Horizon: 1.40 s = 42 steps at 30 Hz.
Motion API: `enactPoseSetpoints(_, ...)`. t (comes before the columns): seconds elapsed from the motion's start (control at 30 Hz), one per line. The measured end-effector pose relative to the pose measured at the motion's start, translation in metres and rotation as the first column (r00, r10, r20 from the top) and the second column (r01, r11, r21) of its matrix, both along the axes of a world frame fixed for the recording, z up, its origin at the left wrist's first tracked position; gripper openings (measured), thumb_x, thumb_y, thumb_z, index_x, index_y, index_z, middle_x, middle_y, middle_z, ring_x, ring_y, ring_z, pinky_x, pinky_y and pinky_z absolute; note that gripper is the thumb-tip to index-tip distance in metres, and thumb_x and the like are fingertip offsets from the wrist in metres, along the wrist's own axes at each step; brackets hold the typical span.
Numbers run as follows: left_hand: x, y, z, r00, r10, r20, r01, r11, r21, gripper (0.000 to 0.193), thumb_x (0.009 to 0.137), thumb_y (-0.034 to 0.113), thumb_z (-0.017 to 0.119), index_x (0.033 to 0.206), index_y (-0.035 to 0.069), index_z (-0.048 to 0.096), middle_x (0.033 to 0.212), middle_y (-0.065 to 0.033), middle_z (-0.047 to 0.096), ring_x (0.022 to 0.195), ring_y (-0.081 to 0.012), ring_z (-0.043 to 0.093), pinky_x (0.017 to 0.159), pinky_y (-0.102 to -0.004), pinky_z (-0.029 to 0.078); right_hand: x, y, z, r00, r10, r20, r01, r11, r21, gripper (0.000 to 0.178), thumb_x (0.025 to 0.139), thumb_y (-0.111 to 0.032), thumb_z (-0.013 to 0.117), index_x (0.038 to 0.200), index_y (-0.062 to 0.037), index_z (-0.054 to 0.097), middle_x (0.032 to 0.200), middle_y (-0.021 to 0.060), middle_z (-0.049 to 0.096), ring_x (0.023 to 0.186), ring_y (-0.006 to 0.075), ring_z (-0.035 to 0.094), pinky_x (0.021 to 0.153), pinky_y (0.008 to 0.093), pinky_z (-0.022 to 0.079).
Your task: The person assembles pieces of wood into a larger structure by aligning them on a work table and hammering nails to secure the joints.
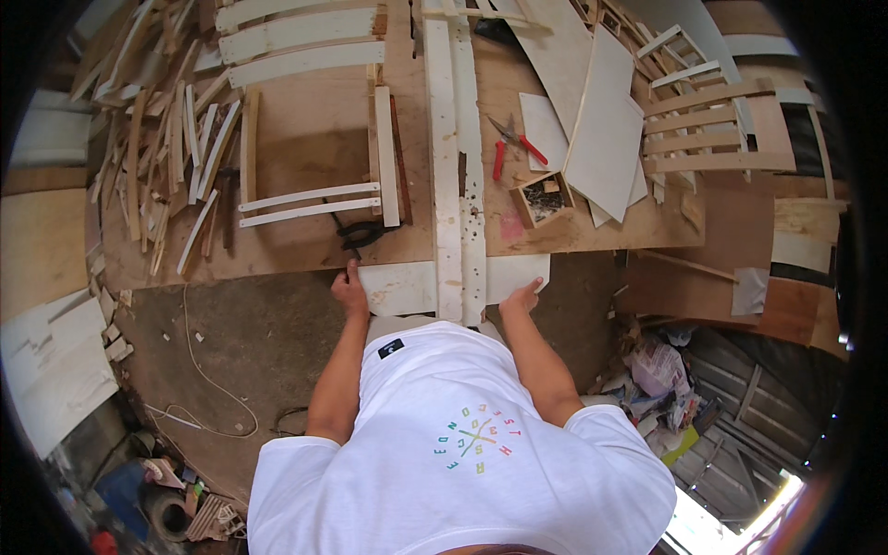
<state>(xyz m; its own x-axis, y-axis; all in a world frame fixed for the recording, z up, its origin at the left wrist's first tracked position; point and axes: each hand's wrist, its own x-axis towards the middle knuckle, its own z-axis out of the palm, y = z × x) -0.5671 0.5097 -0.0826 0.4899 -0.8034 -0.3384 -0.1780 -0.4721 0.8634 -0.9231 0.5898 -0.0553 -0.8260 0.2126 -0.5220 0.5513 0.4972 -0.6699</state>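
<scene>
A white board (400,288) lies crosswise at the near edge of the workbench, in front of my body. My left hand (350,290) is closed on its left end, thumb upward. My right hand (522,298) grips the right end in the same way; the fingers beneath are partly hidden. Two long whitish planks (448,176) cross over the board's middle and run away from me along the bench. Just beyond my left hand rests a black tool (362,235) whose kind I cannot make out.
A slatted wooden frame (378,148) lies on the workbench (324,257), beside piled wood strips (176,148). Right of the planks are red-handled pliers (499,160), a small wooden box (528,209) with small bits inside, and white panels (592,139). A cord (205,370) trails across the floor.
</scene>
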Motion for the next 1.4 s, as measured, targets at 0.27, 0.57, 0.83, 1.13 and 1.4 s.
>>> enactPoseSetpoints(0.27, 0.003, -0.002, 0.008, 0.994, -0.044, 0.102, 0.042, 0.999, 0.027, 0.06, 0.096, 0.045, 0.069, 0.068, -0.007, 0.056, 0.058, -0.0145, 0.049, 0.059, -0.0189, 0.04, 0.058, -0.0418, 0.04, 0.002, 0.0, -0.004, 1.0, 0.002, -0.006, -0.002, 1.0, 0.027, 0.092, 0.095, -0.073, 0.046, 0.131, 0.0111, 0.053, 0.132, 0.0306, 0.058, 0.113, 0.0442, 0.062, 0.095, 0.0514, 0.052)
enactPoseSetpoints(0.57, 0.003, -0.002, 0.017, 0.987, -0.07, 0.141, 0.069, 0.998, 0.012, 0.062, 0.098, 0.045, 0.066, 0.069, -0.008, 0.054, 0.057, -0.0174, 0.048, 0.059, -0.0203, 0.04, 0.058, -0.0423, 0.04, 0.009, -0.007, 0.005, 1.0, -0.008, -0.005, 0.009, 0.99, 0.142, 0.094, 0.093, -0.076, 0.043, 0.129, 0.0094, 0.054, 0.131, 0.0299, 0.059, 0.111, 0.0443, 0.063, 0.094, 0.0529, 0.054)
enactPoseSetpoints(0.83, 0.003, 0.001, 0.015, 0.974, -0.105, 0.202, 0.102, 0.994, 0.024, 0.06, 0.098, 0.044, 0.065, 0.07, -0.009, 0.055, 0.058, -0.016, 0.047, 0.06, -0.0205, 0.039, 0.058, -0.0422, 0.039, 0.012, -0.009, 0.01, 0.999, -0.026, -0.018, 0.028, 0.995, 0.094, 0.091, 0.094, -0.075, 0.044, 0.128, 0.0084, 0.053, 0.13, 0.0308, 0.058, 0.111, 0.0452, 0.063, 0.094, 0.0534, 0.054)
enactPoseSetpoints(1.13, -0.001, 0.001, 0.026, 0.901, 0.073, 0.427, -0.036, 0.995, -0.095, 0.035, 0.093, 0.029, 0.073, 0.089, -0.004, 0.059, 0.091, -0.0175, 0.061, 0.082, -0.027, 0.055, 0.076, -0.0432, 0.044, 0.012, -0.01, 0.012, 0.998, 0.004, -0.067, 0.002, 0.996, 0.089, 0.088, 0.095, -0.074, 0.043, 0.127, 0.0079, 0.052, 0.124, 0.0318, 0.061, 0.109, 0.0454, 0.064, 0.094, 0.0535, 0.052)
enactPoseSetpoints(1.4, -0.153, -0.103, 0.148, 0.664, -0.468, 0.583, 0.7, 0.664, -0.264, 0.04, 0.089, 0.018, 0.07, 0.125, 0.003, 0.06, 0.131, -0.0209, 0.055, 0.126, -0.0415, 0.049, 0.105, -0.0496, 0.041, 0.011, -0.01, 0.013, 0.999, -0.009, -0.043, 0.014, 0.992, 0.123, 0.083, 0.096, -0.07, 0.048, 0.129, 0.0062, 0.048, 0.127, 0.0316, 0.058, 0.113, 0.0454, 0.062, 0.097, 0.0542, 0.049)
